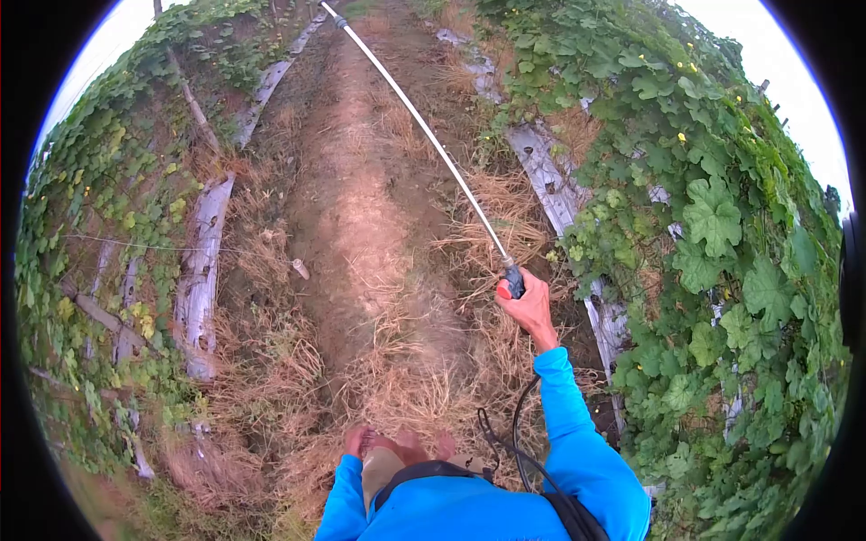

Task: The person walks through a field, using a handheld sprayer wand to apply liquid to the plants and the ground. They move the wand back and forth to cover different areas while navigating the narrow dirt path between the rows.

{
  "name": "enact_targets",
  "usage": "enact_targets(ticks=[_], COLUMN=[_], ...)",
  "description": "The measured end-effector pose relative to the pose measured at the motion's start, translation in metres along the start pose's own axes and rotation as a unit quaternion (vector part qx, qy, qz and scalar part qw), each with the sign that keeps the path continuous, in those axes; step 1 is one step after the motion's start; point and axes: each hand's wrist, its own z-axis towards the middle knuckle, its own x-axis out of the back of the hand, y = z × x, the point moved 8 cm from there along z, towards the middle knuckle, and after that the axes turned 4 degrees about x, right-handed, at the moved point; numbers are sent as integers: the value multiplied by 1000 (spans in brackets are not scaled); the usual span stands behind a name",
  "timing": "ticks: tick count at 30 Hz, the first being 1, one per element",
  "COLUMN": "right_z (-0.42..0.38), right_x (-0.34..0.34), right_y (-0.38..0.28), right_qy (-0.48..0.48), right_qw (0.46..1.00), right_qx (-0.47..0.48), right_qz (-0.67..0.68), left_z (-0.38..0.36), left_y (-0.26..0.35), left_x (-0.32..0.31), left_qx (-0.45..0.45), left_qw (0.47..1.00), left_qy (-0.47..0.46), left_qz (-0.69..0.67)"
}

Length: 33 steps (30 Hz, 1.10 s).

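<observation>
Right hand (529, 305) is closed around the dark grip (513, 282) of a spray wand (424, 126), thumb on top, fist tight on it. Arm is out to the right of centre, blue sleeve (568, 424) running back to the body.

Wand: long thin white tube. Near end sits in the hand; long axis runs from there up and to the left, away from the person. Tip (338, 20) is far off, near the top of the frame, left of centre, pointing down the path (347, 207). Tube looks straight apart from lens curve. It hangs above the ground, over the right half of the path, touching nothing I can see.

A black hose (519, 433) drops from below the wrist and loops back toward the torso, beside a dark strap (424, 471) over the blue shirt.

Left hand: not in view, only a bit of left sleeve at the bottom edge, so cannot tell its state.

Bare feet (397, 444) show near the bottom centre, on dry straw (397, 379).

Surroundings: dirt path runs near to far through the middle, straw along both edges. Right side is a wall of green vines (722, 234) with a few yellow flowers, pale plastic sheeting (550, 180) at its base. Left side has more vines (99, 207) over another strip of sheeting.
</observation>
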Motion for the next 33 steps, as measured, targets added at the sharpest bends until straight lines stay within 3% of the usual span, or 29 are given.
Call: enact_targets(ticks=[3,8,14,16,19,23,24,27,33], right_z=[-37,-78,-120,-119,-98,-72,-73,-92,-114], right_x=[3,17,5,-6,-37,-42,-40,-28,-31], right_y=[20,52,67,72,72,32,32,52,80], right_qy=[-24,-1,117,137,98,117,102,144,230], right_qw=[997,996,981,980,976,980,976,966,917], right_qx=[-68,-90,-153,-146,-141,-133,-171,-202,-239], right_qz=[32,21,30,6,135,89,87,71,221], left_z=[19,56,109,130,149,170,176,191,221], left_y=[0,9,47,57,82,122,128,145,148], left_x=[3,-5,-15,-13,-7,1,1,4,14], left_qx=[34,70,78,77,68,68,78,73,65], left_qw=[999,997,995,995,994,993,991,992,993], left_qy=[0,-43,-56,-68,-80,-95,-105,-106,-94], left_qz=[-35,2,-5,5,31,27,19,13,14])
